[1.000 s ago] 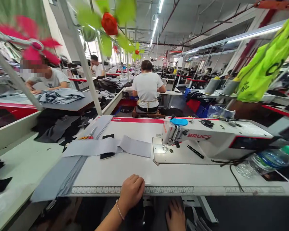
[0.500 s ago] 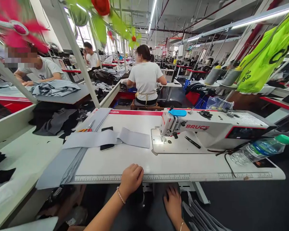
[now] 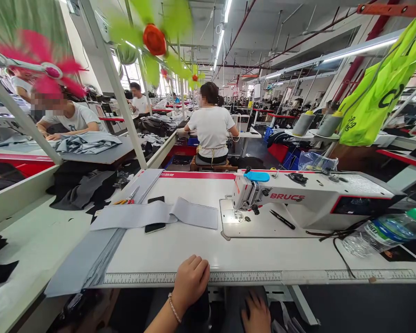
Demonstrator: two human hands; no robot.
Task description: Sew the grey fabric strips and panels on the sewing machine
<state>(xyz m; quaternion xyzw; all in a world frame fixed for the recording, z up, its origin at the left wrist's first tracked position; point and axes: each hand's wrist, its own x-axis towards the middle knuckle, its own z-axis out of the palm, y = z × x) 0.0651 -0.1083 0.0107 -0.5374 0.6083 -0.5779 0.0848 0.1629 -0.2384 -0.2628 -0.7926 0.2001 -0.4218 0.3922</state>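
1. Left hand (image 3: 190, 281) rests curled over the front edge of the white surface (image 3: 194, 245), knuckles on the printed ruler strip (image 3: 263, 276); it holds nothing visible.
2. Right hand (image 3: 256, 314) lies below the surface edge, on dark fabric (image 3: 235, 300); fingers partly hidden.
3. Sewing machine (image 3: 298, 199) stands on the right of the surface, with a black pen (image 3: 281, 219) on its base plate.
4. Grey fabric strip (image 3: 156, 213) lies flat left of the machine, over a black phone (image 3: 155, 227).
5. Plastic bottle (image 3: 388, 231) lies on its side at far right.

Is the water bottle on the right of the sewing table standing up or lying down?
Lying down. The water bottle rests on its side, green cap toward the table's right edge.
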